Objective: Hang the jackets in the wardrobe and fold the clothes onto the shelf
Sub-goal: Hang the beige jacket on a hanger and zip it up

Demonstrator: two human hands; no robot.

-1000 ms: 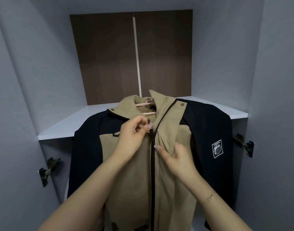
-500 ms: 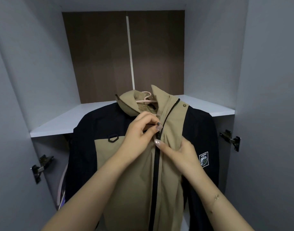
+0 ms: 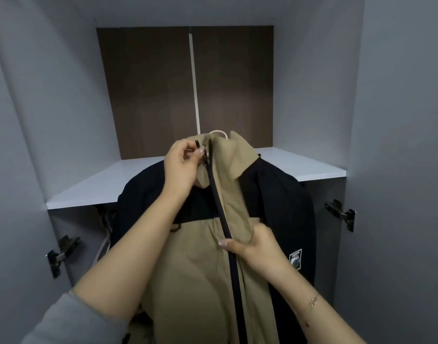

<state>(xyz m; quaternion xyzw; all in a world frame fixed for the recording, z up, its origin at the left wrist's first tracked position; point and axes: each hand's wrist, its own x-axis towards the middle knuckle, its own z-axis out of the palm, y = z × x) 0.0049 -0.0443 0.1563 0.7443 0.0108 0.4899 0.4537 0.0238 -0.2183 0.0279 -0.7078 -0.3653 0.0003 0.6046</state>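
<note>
Tan-and-black jacket [image 3: 200, 281] on a pale hanger [image 3: 219, 132], centre-near, in front of the wardrobe's white shelf [image 3: 93, 184]. Black zipper [image 3: 221, 212] runs up the front to the collar. Left hand [image 3: 182, 167]: grip pinching the zipper pull [image 3: 205, 155] at collar top. Right hand [image 3: 256, 247]: grip holding jacket fabric beside the zipper, lower & nearer. Dark wood back panel [image 3: 148, 95] far; hinges [image 3: 340, 213] on L & R side walls. Grey sleeve [image 3: 71, 324] near left.

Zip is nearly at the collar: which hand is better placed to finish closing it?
Left. The left hand already pinches the zipper pull near the collar top; the right hand grips the jacket lower down, holding it taut.
</note>
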